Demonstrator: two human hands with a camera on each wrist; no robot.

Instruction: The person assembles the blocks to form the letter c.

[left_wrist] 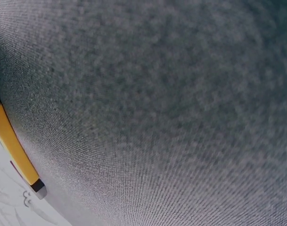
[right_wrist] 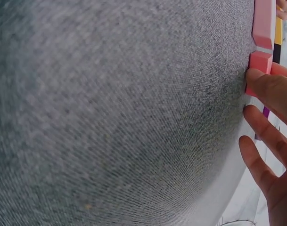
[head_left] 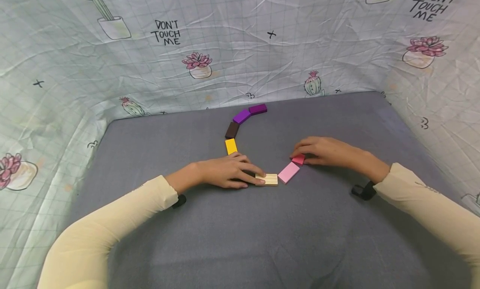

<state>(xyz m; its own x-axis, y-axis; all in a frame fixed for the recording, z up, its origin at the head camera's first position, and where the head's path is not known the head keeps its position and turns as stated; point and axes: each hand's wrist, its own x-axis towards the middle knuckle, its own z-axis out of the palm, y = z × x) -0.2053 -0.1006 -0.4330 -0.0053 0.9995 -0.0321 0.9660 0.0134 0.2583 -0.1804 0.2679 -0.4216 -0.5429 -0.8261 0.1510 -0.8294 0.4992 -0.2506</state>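
Several small flat blocks form a curve on the grey surface. My left hand (head_left: 226,171) rests its fingertips on a cream block (head_left: 271,179) with grooves along its top. A yellow block (head_left: 231,146) lies just beyond that hand; whatever is beneath the palm is hidden. Between thumb and fingers my right hand (head_left: 325,150) pinches a coral-red block (head_left: 298,159), clearer in the right wrist view as a red block (right_wrist: 260,63). A light pink block (head_left: 288,173) sits between the cream and red ones, close to both. The left wrist view shows none of the left hand's grip.
Beyond the yellow block the curve continues with a dark brown block (head_left: 232,130), a violet block (head_left: 241,116) and a dark purple block (head_left: 258,109). Patterned cloth (head_left: 240,51) hangs behind and along both sides of the grey surface (head_left: 240,239).
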